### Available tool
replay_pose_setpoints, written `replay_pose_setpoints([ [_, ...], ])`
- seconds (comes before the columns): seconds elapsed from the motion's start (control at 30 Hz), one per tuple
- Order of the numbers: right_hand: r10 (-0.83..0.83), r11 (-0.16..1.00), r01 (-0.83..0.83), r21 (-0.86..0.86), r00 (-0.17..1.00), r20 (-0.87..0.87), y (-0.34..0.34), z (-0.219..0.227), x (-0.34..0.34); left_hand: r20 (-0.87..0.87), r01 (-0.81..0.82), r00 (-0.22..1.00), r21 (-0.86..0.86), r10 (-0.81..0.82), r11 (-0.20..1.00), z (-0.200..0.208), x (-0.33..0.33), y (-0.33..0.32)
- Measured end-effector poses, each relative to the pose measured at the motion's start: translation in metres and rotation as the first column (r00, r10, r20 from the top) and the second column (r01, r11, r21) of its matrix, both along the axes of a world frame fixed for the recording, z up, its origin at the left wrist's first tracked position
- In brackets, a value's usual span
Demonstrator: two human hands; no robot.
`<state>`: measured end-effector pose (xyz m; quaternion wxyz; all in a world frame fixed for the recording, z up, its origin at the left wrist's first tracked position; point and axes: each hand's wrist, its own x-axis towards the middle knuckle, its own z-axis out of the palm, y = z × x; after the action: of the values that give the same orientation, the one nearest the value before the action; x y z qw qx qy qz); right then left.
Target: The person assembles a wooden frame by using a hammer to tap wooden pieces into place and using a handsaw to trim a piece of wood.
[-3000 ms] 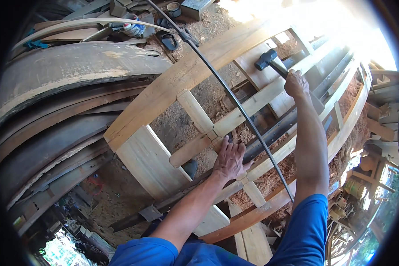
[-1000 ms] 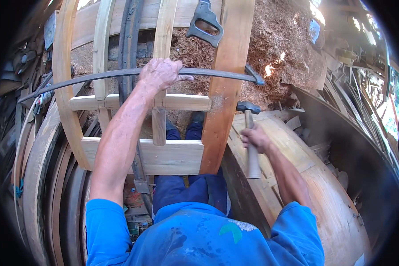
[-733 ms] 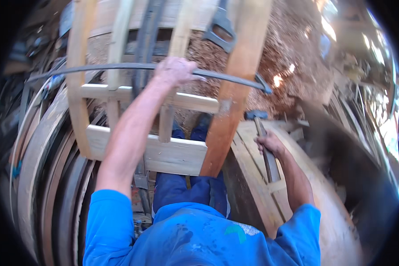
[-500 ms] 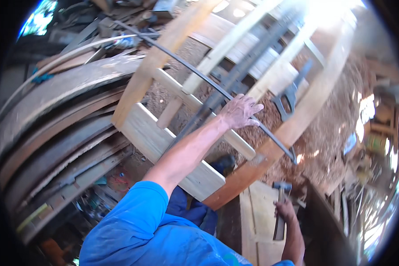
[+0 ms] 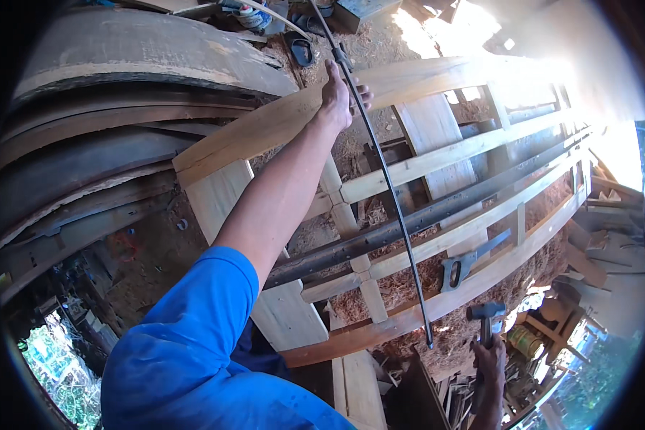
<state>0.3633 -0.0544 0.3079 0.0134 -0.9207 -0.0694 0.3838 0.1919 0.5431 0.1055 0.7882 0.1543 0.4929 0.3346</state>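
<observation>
Blue sleeve [image 5: 193, 301] at 7 (12 = top of view), left forearm running up to 12.

Right hand [image 5: 489, 358] at 4, fingers wrapped round the handle of a hammer [image 5: 485, 311]. Head up, just above the fist, clear of the wood.

Pale end board [image 5: 290, 319] at 6 to 7, partly behind the left arm. Joins near rail [image 5: 380, 332] of a big wooden frame; rail bows from 6 round to 3.

Long metal bar [image 5: 401, 222] crosses over the frame, 12 down to 5. Lower end sits past the near rail, near the hammer. Can't tell if it touches the wood.

Saw [image 5: 455, 272] lies just inside the near rail at 4, blade toward 2 to 3. Brown shavings [image 5: 347, 304] show through the gaps.

Dark metal beam [image 5: 380, 236] runs lengthwise, 7 to 2, between pale slats. Bar passes over it.

Left hand [image 5: 340, 100] at 12, at the bar's upper part, below its sliding block. Thumb up, fingers slightly apart, reaching behind the bar; can't tell if they grip it.

Far rail [image 5: 265, 132] at 11, beneath that hand. Curved boards [image 5: 122, 140] stacked at 10. Black slipper [image 5: 301, 51] on the floor, up-left of the hand.
</observation>
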Motion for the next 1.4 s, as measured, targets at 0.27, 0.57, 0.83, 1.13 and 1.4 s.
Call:
replay_pose_setpoints([
  [0.27, 0.821, 0.548, -0.835, -0.050, 0.525, 0.225, 0.426, -0.005, 0.055, -0.068, -0.108, 0.992, -0.101, 0.102, 0.989, -0.005, 0.026, 0.030],
  [0.57, 0.890, 0.404, -0.915, -0.007, 0.391, 0.237, 0.767, -0.032, -0.014, -0.273, -0.084, 0.951, 0.227, 0.147, 0.970, -0.025, 0.040, 0.027],
  [0.83, 0.976, -0.202, -0.874, -0.442, -0.140, -0.167, 0.799, -0.066, -0.075, -0.453, 0.086, 0.885, 0.389, 0.109, 0.917, -0.015, 0.034, 0.023],
  [1.13, 0.956, -0.055, -0.909, -0.414, -0.168, 0.242, 0.827, -0.082, -0.037, -0.325, 0.049, 0.946, 0.165, 0.007, 0.985, -0.006, 0.030, 0.028],
  [1.4, 0.922, -0.384, -0.761, -0.523, -0.347, -0.172, 0.815, -0.053, -0.083, -0.495, 0.076, 0.846, 0.482, 0.200, 0.873, -0.027, 0.042, 0.018],
])
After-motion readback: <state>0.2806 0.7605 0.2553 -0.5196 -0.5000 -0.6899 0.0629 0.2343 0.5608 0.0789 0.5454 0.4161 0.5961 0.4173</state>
